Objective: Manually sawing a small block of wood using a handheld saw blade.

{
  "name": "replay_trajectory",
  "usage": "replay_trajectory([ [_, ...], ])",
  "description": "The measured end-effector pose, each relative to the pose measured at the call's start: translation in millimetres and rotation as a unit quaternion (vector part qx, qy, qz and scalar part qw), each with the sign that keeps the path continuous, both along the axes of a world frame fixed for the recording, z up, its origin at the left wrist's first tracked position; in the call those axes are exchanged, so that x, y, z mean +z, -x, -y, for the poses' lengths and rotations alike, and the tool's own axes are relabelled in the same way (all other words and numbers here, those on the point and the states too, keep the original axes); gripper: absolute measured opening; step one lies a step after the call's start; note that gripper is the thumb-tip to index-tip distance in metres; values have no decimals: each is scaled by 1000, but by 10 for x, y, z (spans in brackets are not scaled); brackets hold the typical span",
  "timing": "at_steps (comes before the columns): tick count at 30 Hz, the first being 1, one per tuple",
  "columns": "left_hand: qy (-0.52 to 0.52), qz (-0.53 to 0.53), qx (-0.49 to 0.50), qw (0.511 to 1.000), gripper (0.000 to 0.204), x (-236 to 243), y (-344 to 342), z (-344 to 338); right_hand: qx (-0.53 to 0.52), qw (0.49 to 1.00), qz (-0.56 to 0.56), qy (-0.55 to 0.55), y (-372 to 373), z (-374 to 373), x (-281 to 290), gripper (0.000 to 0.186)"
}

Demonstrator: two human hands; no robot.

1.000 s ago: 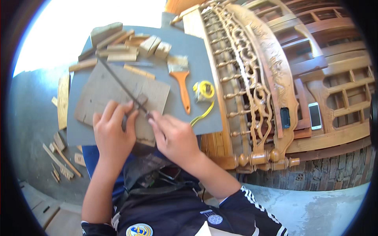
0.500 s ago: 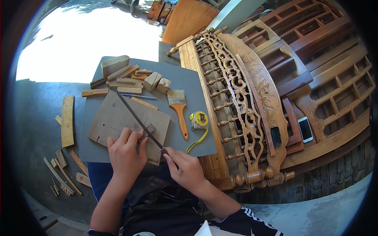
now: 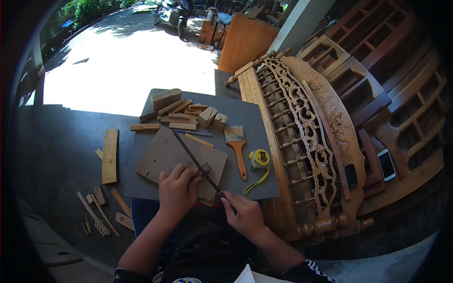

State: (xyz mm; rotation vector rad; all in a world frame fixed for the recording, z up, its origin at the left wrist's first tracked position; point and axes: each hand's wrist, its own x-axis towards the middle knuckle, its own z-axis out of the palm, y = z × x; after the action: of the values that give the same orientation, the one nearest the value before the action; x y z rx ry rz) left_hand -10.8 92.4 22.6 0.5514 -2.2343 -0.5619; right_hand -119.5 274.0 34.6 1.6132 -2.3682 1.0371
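Observation:
My right hand (image 3: 244,214) is closed round the near end of a long, thin, dark file (image 3: 191,153). The file slants away to the upper left across a flat brown wooden board (image 3: 160,153). On the board's right part sits a small grooved wooden piece (image 3: 206,167), with the file lying against or over it. My left hand (image 3: 177,188) rests on the board, its thumb and fingers bent together at the left of the file, beside the small piece. Whether those fingertips grip the piece or only touch it is hidden.
On the grey table (image 3: 219,186) lie wood offcuts (image 3: 181,118), a blue pen (image 3: 196,133), a paintbrush (image 3: 237,151) and a yellow tape measure (image 3: 259,159). A carved wooden bench (image 3: 302,113) stands right, with a white phone (image 3: 386,165) beyond it. Wood scraps (image 3: 110,155) lie on the floor left.
The view has swung up and to the left, so everything sits lower and farther right, and a parked motorbike shows more. My hands keep nearly the same place on the board and file.

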Motion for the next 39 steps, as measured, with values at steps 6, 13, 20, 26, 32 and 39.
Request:
replay_trajectory([
  [6,15,7,25,1000,15,-76,18,-22,2,1000,10,0,35,100,8,18],
  [13,34,5,20,999,16,-54,51,15,-36,997,48,-45,-140,-624,137,20],
  [20,10,6,-5,1000,18,-79,0,131,-30,999,35,2,185,-460,102,21],
  [26,-12,-5,-13,1000,16,-80,33,122,-8,992,120,-27,206,-521,29,23],
  [32,21,0,13,1000,16,-96,27,113,0,988,156,-10,71,-551,-232,28],
  [39,9,-4,15,1000,17,-144,26,102,-18,986,160,-38,108,-537,-217,28],
])
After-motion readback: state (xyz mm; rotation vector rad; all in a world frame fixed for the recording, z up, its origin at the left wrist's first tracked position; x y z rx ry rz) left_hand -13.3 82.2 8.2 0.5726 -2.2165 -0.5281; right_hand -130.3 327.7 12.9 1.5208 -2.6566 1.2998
